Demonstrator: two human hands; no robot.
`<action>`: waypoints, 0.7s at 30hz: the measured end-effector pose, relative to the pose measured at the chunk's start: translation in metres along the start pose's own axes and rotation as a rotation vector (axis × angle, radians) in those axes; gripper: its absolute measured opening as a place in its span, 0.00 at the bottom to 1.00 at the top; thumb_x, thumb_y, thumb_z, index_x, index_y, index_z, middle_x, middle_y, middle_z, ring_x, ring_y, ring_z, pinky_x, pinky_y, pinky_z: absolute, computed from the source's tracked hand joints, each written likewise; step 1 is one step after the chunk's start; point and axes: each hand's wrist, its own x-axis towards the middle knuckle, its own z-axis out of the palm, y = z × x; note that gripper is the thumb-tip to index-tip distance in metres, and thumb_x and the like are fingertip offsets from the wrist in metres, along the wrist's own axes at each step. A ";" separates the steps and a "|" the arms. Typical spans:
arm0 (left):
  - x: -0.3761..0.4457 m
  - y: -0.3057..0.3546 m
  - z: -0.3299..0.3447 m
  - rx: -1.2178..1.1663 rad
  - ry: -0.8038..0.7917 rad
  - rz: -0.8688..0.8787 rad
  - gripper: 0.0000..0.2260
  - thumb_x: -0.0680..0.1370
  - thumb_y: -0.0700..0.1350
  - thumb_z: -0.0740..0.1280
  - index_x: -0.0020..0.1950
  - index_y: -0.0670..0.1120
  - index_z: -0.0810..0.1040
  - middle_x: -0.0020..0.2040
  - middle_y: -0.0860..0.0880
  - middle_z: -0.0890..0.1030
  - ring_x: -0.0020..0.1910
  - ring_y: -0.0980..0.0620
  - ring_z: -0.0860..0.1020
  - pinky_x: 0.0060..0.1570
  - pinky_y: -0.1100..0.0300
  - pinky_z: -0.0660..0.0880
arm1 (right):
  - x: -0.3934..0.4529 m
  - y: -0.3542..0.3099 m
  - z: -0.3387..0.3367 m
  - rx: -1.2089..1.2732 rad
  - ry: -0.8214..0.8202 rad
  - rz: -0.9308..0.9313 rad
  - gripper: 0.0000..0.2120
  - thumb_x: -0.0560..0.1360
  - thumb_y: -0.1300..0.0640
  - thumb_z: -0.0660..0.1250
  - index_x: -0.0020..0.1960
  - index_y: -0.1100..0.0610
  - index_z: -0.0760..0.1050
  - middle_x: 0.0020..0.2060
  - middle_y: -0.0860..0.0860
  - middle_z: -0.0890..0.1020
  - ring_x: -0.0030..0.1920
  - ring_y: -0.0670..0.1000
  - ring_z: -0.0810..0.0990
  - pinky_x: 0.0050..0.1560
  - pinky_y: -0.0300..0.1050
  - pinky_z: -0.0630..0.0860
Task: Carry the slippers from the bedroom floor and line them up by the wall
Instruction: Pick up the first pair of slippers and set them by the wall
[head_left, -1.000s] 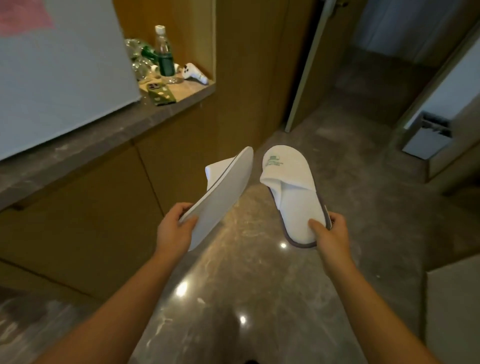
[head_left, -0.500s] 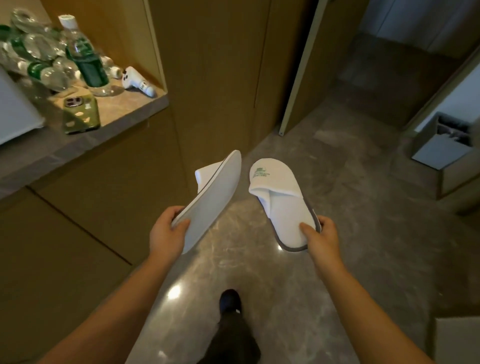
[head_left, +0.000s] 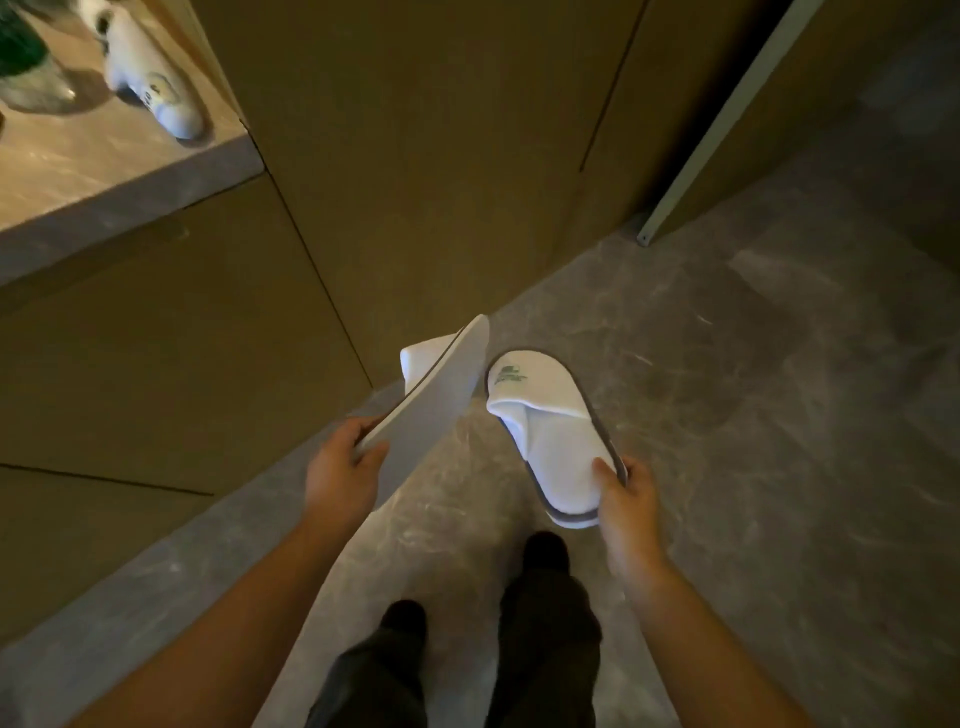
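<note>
I carry two white hotel slippers above a grey marble floor (head_left: 753, 415). My left hand (head_left: 340, 467) grips the heel of the left slipper (head_left: 436, 405), which is tilted on edge so its pale sole faces me. My right hand (head_left: 628, 493) holds the heel of the right slipper (head_left: 550, 426), upper side up, with a green logo on its toe. Both slippers point toward the brown wood wall panels (head_left: 415, 156) just ahead. My two dark-trousered legs and dark shoes show below the hands.
A stone counter (head_left: 119, 171) juts out at upper left with a white handheld device (head_left: 156, 88) and a green bottle on it. A pale door edge (head_left: 727, 114) meets the floor at upper right.
I have walked closer to the wood wall and the view has tipped down. Counter items slid to the upper-left corner, and both feet have come into view. Both hands hold the slippers as before.
</note>
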 end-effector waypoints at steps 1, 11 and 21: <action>0.009 -0.004 0.014 0.009 0.021 -0.025 0.09 0.74 0.40 0.63 0.54 0.45 0.75 0.45 0.49 0.75 0.44 0.49 0.72 0.43 0.58 0.65 | 0.021 0.006 0.003 -0.015 -0.019 0.003 0.15 0.75 0.58 0.60 0.60 0.63 0.67 0.50 0.56 0.73 0.50 0.55 0.74 0.46 0.46 0.71; 0.107 -0.085 0.170 0.048 0.147 -0.182 0.09 0.74 0.40 0.62 0.54 0.47 0.75 0.47 0.50 0.75 0.46 0.51 0.72 0.41 0.58 0.64 | 0.217 0.107 0.058 -0.193 -0.303 0.134 0.12 0.70 0.69 0.63 0.54 0.70 0.71 0.46 0.64 0.77 0.45 0.59 0.77 0.44 0.48 0.74; 0.228 -0.261 0.330 0.032 0.169 -0.094 0.11 0.75 0.41 0.62 0.56 0.47 0.74 0.50 0.51 0.73 0.48 0.52 0.72 0.46 0.58 0.67 | 0.407 0.296 0.163 -0.118 -0.164 0.121 0.17 0.68 0.70 0.66 0.56 0.70 0.70 0.54 0.65 0.78 0.54 0.64 0.76 0.56 0.56 0.75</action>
